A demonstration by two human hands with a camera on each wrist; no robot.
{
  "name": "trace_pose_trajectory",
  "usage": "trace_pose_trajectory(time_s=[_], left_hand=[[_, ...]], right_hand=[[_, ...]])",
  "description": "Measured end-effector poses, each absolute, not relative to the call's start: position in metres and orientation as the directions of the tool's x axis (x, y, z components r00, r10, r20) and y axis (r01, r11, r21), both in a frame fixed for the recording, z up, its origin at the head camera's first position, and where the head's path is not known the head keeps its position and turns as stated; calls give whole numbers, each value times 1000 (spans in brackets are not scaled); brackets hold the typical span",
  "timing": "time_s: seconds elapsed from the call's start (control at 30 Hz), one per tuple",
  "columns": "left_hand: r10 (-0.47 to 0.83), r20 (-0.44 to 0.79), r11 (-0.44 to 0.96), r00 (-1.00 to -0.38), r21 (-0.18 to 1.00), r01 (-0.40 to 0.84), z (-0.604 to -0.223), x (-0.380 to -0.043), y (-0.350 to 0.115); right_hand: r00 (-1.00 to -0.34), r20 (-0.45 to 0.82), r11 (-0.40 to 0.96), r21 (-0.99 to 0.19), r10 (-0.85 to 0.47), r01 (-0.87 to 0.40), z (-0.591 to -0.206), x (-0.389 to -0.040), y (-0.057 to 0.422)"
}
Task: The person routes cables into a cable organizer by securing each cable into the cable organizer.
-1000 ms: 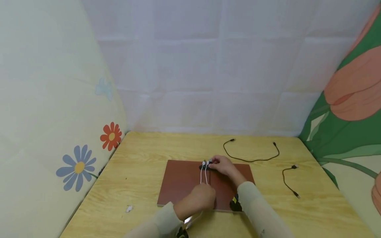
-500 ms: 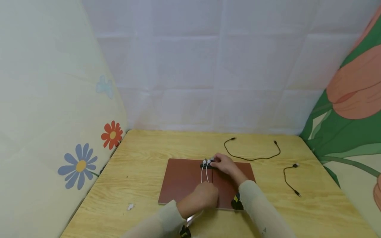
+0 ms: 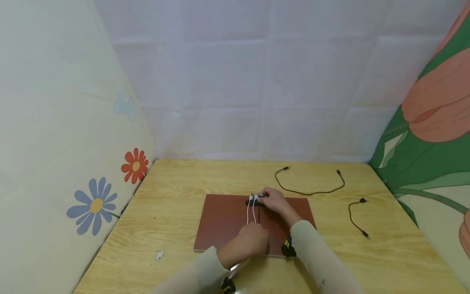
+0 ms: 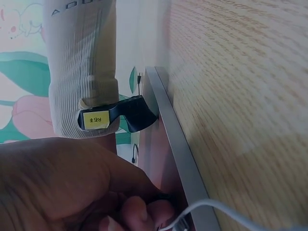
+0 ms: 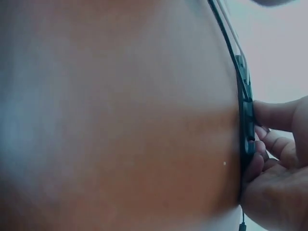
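Note:
A flat black cable holder lies near the far edge of a reddish-brown board. Two white cables run through it, their plugs at its far side, and a thin dark cable runs beside them. My right hand grips the holder's right end; in the right wrist view its thumb and fingers are against the black strip. My left hand, over the board's near half, grips the lower lengths of the white cables. One white cable comes out past its fingertips in the left wrist view.
A long black cable curves across the table's back right. Farther right lies a short black USB cable. A small white piece sits on the wooden table at the left. Fabric backdrops stand behind and at both sides.
Both hands keep nearly the same places on the holder and cables. The head view shifts slightly; the cables on the table stay put.

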State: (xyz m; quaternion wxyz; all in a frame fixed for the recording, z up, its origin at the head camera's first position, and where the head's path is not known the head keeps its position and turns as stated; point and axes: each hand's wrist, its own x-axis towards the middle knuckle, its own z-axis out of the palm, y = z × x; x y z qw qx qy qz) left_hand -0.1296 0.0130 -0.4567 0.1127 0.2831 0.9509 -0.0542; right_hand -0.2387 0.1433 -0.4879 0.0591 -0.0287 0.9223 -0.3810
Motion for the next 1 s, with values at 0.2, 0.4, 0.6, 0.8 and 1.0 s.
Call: trace_pose_trajectory(time_s=[0.2, 0.4, 0.6, 0.8, 1.0], left_hand=[[527, -265, 829, -808, -48, 557, -456, -129, 13], [531, -253, 830, -809, -37, 556, -458, -129, 13], [534, -236, 832, -812, -27, 555, -462, -129, 13], [527, -224, 839, -820, -18, 544, -464, -125, 8], [538, -221, 835, -813, 9, 550, -461, -131, 6]], right_hand=[[-991, -108, 729, -685, -80, 16, -489, -239, 141], [-992, -121, 742, -668, -46, 47, -489, -238, 139], [-995, -85, 763, -647, -49, 18, -487, -237, 135], [-993, -96, 765, -644, -61, 15, -494, -237, 134], [-995, -75, 740, -672, -63, 4, -491, -242, 137]])
